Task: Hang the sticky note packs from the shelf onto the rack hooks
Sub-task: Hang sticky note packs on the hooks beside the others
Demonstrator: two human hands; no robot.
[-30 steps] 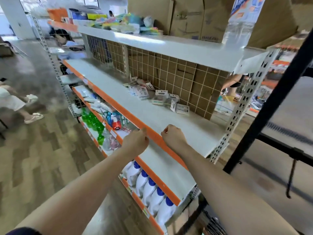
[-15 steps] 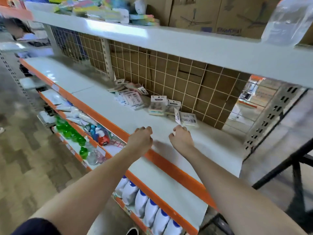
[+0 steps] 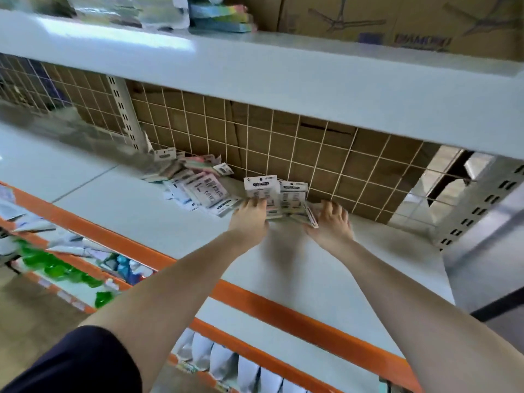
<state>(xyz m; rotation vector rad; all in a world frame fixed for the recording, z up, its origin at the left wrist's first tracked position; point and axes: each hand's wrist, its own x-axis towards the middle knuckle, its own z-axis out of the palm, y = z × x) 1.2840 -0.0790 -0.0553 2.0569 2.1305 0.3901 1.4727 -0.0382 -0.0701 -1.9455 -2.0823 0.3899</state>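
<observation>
Several sticky note packs lie at the back of the white middle shelf (image 3: pixel 119 211), against the wire grid panel (image 3: pixel 283 148). A loose heap of packs (image 3: pixel 204 191) is to the left. Two white-carded packs lean upright (image 3: pixel 262 185) (image 3: pixel 293 194), and a third stands on edge (image 3: pixel 311 218). My left hand (image 3: pixel 249 219) reaches in with its fingers laid on the front of the left upright pack. My right hand (image 3: pixel 330 222) has its fingers spread over the shelf beside the on-edge pack, covering whatever is under it. No rack hooks are in view.
The upper shelf (image 3: pixel 283 80) overhangs low above the packs and carries cardboard boxes (image 3: pixel 397 21) and coloured stationery (image 3: pixel 221 15). An orange front rail (image 3: pixel 255 302) edges the middle shelf. Lower shelves hold green bottles (image 3: pixel 56 268) and white bottles (image 3: pixel 249 370). A slotted upright (image 3: pixel 479 205) stands at right.
Both hands have moved from the shelf's front edge to the back, reaching the sticky note packs. The camera has moved in closer under the upper shelf.
</observation>
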